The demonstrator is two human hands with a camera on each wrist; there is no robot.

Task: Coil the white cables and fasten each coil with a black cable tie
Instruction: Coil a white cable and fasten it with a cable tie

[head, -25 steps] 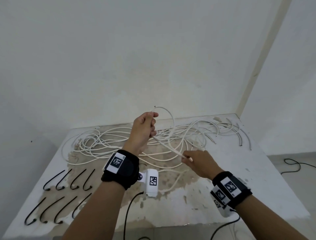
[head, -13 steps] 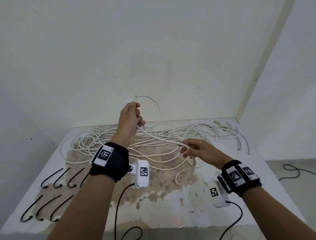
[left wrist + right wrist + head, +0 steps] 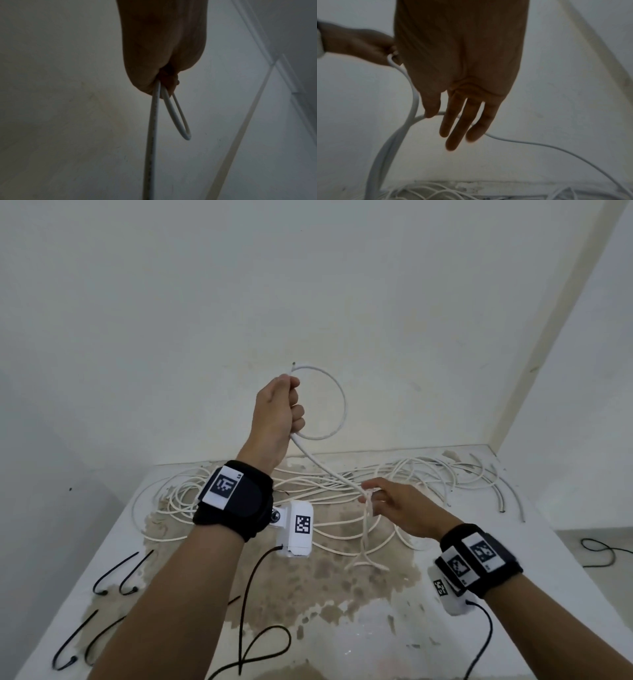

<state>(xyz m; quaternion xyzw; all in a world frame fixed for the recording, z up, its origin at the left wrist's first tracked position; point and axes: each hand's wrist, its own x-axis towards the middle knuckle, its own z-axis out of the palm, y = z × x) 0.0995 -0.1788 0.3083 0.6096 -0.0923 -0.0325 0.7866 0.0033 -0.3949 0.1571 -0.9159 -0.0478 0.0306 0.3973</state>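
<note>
Gripping a looped white cable (image 3: 337, 474), left hand (image 3: 279, 412) raised; right hand (image 3: 399, 505) loosely cradles it.

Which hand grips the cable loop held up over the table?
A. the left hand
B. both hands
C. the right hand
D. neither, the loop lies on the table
A: the left hand is fisted round the loop, while the right hand has straight fingers lower down the cable.

Two hands (image 3: 279, 409), four black cable ties (image 3: 114, 573) in view, a tangle of white cables (image 3: 342, 487) too knotted to count
</note>
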